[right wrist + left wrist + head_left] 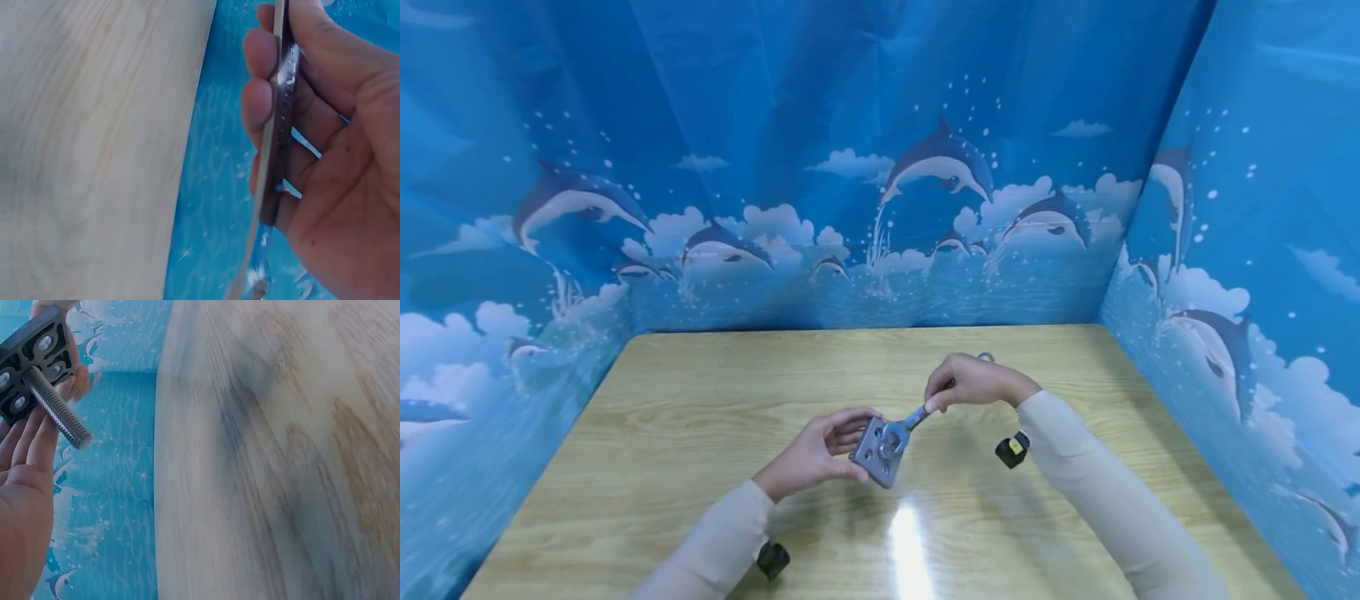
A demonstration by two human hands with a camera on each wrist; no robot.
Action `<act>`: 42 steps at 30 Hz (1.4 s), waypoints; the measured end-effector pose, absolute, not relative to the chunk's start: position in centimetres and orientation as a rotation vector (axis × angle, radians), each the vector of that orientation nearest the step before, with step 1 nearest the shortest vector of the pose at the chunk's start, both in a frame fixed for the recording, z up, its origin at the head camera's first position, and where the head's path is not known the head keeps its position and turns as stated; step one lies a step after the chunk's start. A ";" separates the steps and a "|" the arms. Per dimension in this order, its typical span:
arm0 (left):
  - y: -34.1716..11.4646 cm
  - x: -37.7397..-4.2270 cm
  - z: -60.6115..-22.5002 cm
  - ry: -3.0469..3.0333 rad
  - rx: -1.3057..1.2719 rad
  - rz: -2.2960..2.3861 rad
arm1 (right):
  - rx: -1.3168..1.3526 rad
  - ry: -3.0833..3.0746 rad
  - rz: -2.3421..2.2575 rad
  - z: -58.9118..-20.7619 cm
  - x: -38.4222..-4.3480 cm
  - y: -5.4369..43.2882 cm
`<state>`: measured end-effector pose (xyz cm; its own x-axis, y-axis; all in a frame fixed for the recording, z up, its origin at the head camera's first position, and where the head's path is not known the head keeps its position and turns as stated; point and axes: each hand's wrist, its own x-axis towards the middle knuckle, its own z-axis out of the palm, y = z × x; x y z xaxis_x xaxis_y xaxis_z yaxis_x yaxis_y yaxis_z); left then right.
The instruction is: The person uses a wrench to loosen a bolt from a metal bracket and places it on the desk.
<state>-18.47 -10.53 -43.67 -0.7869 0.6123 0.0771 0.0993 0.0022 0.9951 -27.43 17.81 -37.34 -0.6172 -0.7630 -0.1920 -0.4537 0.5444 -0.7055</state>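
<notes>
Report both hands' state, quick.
Left hand: closed, holding the plate with the bolt through it.
Right hand: closed, holding the wrench.

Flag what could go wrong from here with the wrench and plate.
Plate may twist if the wrench turns hard: the left hand steadies it, no clamp in view.
Wrench may slip: its open end sits over the plate's middle, and the left hand is close by.
Bolt could scrape something: its threaded end sticks out bare.
</notes>
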 end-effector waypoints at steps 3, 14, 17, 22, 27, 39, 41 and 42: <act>-10.6 -18.6 -43.9 1.922 0.690 1.873 | -0.908 2.323 -0.923 -38.0 -27.1 19.1; -9.5 -18.7 -45.0 2.244 0.373 2.079 | -0.263 2.360 -1.342 -41.6 -21.9 19.9; -9.0 -18.6 -45.2 2.344 0.288 2.132 | -0.189 2.236 -1.528 -42.6 -19.9 18.8; -8.2 -18.6 -45.4 2.487 0.221 2.177 | -0.102 1.989 -1.817 -43.7 -17.1 16.4; -7.7 -18.6 -45.6 2.578 0.213 2.200 | 0.015 1.804 -2.002 -44.7 -15.5 14.0; -7.4 -18.2 -45.9 2.697 0.278 2.214 | 0.031 1.635 -2.124 -45.6 -14.5 11.3; -7.4 -18.2 -45.9 2.716 0.296 2.212 | 0.020 1.596 -2.127 -45.6 -14.4 11.2; -7.4 -18.1 -45.9 2.728 0.308 2.210 | 0.016 1.576 -2.128 -45.6 -14.4 11.2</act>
